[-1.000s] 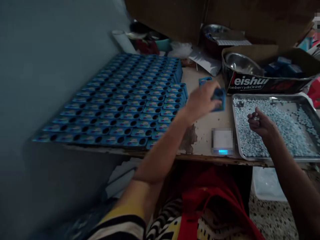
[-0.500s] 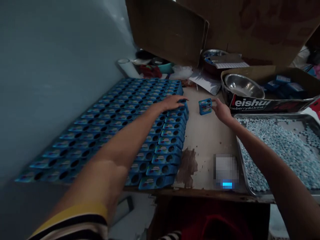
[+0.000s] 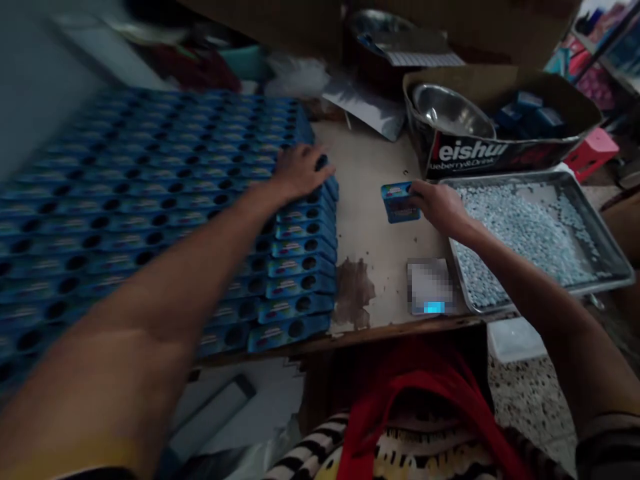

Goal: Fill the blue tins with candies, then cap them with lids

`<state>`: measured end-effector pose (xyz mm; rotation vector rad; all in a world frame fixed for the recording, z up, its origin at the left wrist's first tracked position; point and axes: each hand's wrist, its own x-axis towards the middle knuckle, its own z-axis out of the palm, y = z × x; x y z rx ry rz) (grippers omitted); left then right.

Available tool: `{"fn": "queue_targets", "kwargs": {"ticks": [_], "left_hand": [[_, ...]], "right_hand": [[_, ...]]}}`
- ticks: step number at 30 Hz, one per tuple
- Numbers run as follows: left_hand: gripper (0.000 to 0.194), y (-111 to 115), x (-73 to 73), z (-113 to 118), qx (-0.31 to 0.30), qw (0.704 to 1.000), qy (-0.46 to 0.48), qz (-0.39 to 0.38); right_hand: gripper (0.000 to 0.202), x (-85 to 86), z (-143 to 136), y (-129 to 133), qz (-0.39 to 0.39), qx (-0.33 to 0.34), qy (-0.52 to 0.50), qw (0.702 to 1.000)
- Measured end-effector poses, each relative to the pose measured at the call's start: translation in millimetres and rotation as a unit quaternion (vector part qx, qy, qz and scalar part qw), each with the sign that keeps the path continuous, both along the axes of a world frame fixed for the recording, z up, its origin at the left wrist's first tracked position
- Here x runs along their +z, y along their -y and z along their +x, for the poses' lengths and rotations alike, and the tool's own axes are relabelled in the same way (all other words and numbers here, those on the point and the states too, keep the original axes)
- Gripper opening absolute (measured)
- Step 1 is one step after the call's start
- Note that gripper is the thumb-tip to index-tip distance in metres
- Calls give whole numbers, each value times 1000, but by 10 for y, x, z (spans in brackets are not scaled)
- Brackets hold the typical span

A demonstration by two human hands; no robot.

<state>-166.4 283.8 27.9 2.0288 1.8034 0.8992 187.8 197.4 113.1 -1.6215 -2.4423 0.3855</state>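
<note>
Small, flat and blue, the single box [image 3: 401,208] right of the frame's centre: a lighter top edge with a coloured print, a darker front with lettering too dim to read. Upright, leaning slightly, above or on the pale desk [image 3: 367,220]; cannot tell about contact underneath. Pinched at its right end by the fingers of the right hand [image 3: 444,208]. Well apart from the left hand [image 3: 300,172], across bare desk to the right of it.

Left hand near the frame's centre, palm down and fingers bent over the right edge of the massed blue boxes [image 3: 165,147]; cannot tell about any grip on one there. Across the left half of the frame, tight rows of these, each with a dark round spot on top, partly under the left forearm and too many to count.

By number: two hands, one box in the right; one metal tray [image 3: 600,247] at right, with countless pale blue pellets [image 3: 520,220]; one pixelated pale square [image 3: 430,283] with a bright cyan strip, lower right of centre; one lettered carton [image 3: 500,157] at upper right, with one metal bowl [image 3: 450,113] and about three blue packets [image 3: 527,113] inside.
</note>
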Motion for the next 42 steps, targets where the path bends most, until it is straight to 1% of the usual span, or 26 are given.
{"fn": "queue_targets", "kwargs": {"ticks": [1, 2, 4, 6, 8, 9, 10, 12, 13, 14, 15, 17, 18, 19, 20, 21, 22, 24, 27, 29, 31, 33, 36, 38, 40, 42], "left_hand": [[71, 5, 43, -4, -1, 1000, -10, -16], [78, 35, 121, 4, 3, 999, -18, -27], [90, 192, 363, 65, 1, 999, -26, -37], [97, 474, 652, 179, -22, 998, -33, -42], [97, 844, 894, 321, -61, 995, -55, -49], [93, 1047, 978, 392, -83, 993, -71, -46], [87, 1256, 1032, 457, -104, 990, -90, -37], [75, 1677, 1061, 576, -137, 984, -112, -7], [69, 1884, 1041, 635, -145, 983, -112, 7], [65, 2086, 1005, 700, -154, 982, -108, 20], [61, 2279, 955, 775, -163, 981, -101, 32], [53, 2625, 823, 959, -182, 978, -85, 50], [48, 2769, 743, 1064, -192, 977, -81, 54], [46, 2888, 653, 1170, -199, 975, -79, 53], [47, 2979, 554, 1271, -204, 975, -75, 50], [51, 3041, 449, 1360, -201, 976, -69, 45], [56, 3076, 339, 1433, -192, 979, -60, 39], [67, 3080, 123, 1521, -156, 987, -28, 29], [77, 3002, -141, 1540, -109, 993, 44, 15], [80, 2941, -255, 1528, -98, 989, 112, -3], [81, 2884, -326, 1531, -92, 980, 175, -23], [81, 2829, -360, 1560, -87, 972, 217, -38], [80, 2763, -349, 1629, -82, 967, 235, -48], [80, 2739, -311, 1661, -78, 970, 225, -48], [80, 2730, -265, 1664, -74, 974, 211, -47], [79, 2731, -228, 1641, -66, 976, 202, -43]], "right_hand": [[26, 39, 141, 246, -11, 3, -15, 1000], [24, 62, 276, 488, -26, 5, -26, 999], [21, 47, 511, 917, -56, 4, -44, 997], [17, -36, 668, 1221, -76, -5, -64, 995], [13, -138, 744, 1383, -89, -16, -96, 991], [11, -177, 764, 1418, -95, -20, -121, 988], [9, -204, 782, 1429, -101, -23, -154, 983], [9, -220, 856, 1391, -119, -45, -255, 958], [9, -213, 926, 1348, -133, -74, -324, 934], [11, -202, 1022, 1294, -151, -117, -399, 897], [15, -191, 1141, 1233, -173, -173, -473, 847], [23, -182, 1418, 1108, -210, -299, -591, 719], [26, -188, 1554, 1057, -221, -354, -626, 659], [27, -202, 1674, 1021, -224, -396, -648, 611], [27, -221, 1771, 1002, -227, -424, -660, 577], [25, -243, 1840, 1001, -233, -436, -668, 557], [24, -264, 1882, 1015, -246, -435, -672, 547], [24, -292, 1895, 1072, -293, -412, -671, 542], [20, -289, 1822, 1148, -364, -382, -640, 558], [16, -259, 1758, 1157, -387, -374, -617, 575], [15, -213, 1693, 1138, -387, -368, -610, 585], [15, -159, 1617, 1104, -374, -354, -617, 595], [18, -85, 1476, 1052, -349, -319, -637, 609], [18, -55, 1374, 1016, -338, -301, -657, 603], [20, -43, 1280, 977, -333, -297, -671, 593], [24, -43, 1203, 940, -327, -298, -666, 601]]}}
